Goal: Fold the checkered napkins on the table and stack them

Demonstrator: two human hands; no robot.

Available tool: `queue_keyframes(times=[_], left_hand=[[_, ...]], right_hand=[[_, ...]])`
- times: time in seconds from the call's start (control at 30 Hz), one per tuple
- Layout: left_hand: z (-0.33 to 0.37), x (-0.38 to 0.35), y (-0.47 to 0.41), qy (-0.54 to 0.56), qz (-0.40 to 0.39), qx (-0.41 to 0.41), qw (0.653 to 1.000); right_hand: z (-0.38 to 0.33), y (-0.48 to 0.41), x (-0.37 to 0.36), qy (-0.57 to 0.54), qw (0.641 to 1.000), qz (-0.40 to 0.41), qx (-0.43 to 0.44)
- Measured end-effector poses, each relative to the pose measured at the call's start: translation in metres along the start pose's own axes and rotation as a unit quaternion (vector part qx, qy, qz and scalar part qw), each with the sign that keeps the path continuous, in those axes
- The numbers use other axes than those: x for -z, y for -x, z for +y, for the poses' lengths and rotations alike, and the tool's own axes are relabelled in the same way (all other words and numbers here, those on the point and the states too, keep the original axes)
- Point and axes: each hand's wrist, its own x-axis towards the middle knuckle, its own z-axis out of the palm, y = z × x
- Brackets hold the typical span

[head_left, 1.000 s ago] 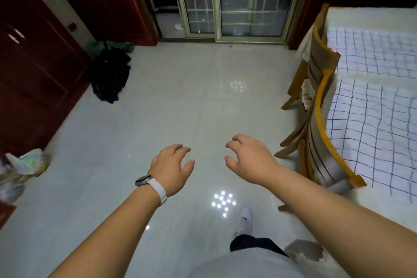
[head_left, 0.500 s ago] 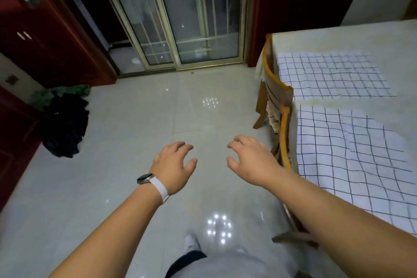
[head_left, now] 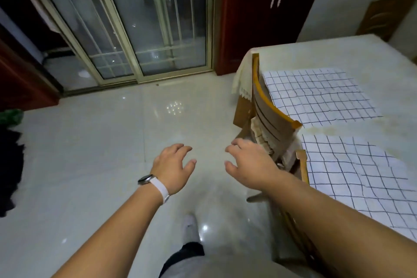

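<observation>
Two white napkins with a dark grid lie flat on the table [head_left: 338, 52] at the right. The far napkin [head_left: 316, 95] is spread square; the near napkin [head_left: 361, 176] lies closer to me, and my right forearm covers its near corner. My left hand [head_left: 173, 167], with a white-strapped watch on the wrist, hovers over the floor, fingers spread and empty. My right hand [head_left: 248, 165] floats beside it, also open and empty, just left of the chair and apart from both napkins.
A wooden chair [head_left: 275, 124] stands tucked against the table's left edge, between my hands and the napkins. Glossy tiled floor [head_left: 90, 165] stretches left. Sliding glass doors [head_left: 146, 25] and a dark red cabinet [head_left: 259, 18] are behind. A dark heap [head_left: 9, 171] lies at far left.
The view has swung right and the table has come closer and fuller into sight. Both hands stay raised, open and empty; the right hand now sits next to the chair back.
</observation>
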Motion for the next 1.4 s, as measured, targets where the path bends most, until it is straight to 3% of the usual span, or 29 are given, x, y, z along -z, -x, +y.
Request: queue_keyframes(times=[0.23,0.47,0.67,1.07,1.4], left_hand=[[-0.048,0.054,-0.109,0.003,0.004,-0.056,0.998],[-0.029,0.066,-0.180,0.015,-0.005,-0.126,0.992],[0.013,0.053,-0.234,0.004,-0.042,-0.189,0.981],[0.132,0.052,-0.399,-0.057,-0.070,-0.246,0.965],[0.258,0.023,-0.473,-0.069,-0.119,-0.349,0.927]], right_hand=[[-0.021,-0.091,0.037,0.019,0.998,0.040,-0.050],[0.008,-0.120,0.054,0.023,0.991,0.059,-0.121],[0.059,-0.137,0.064,0.004,0.974,0.118,-0.193],[0.206,-0.223,0.097,-0.094,0.952,0.150,-0.248],[0.313,-0.203,0.109,-0.122,0.919,0.165,-0.337]])
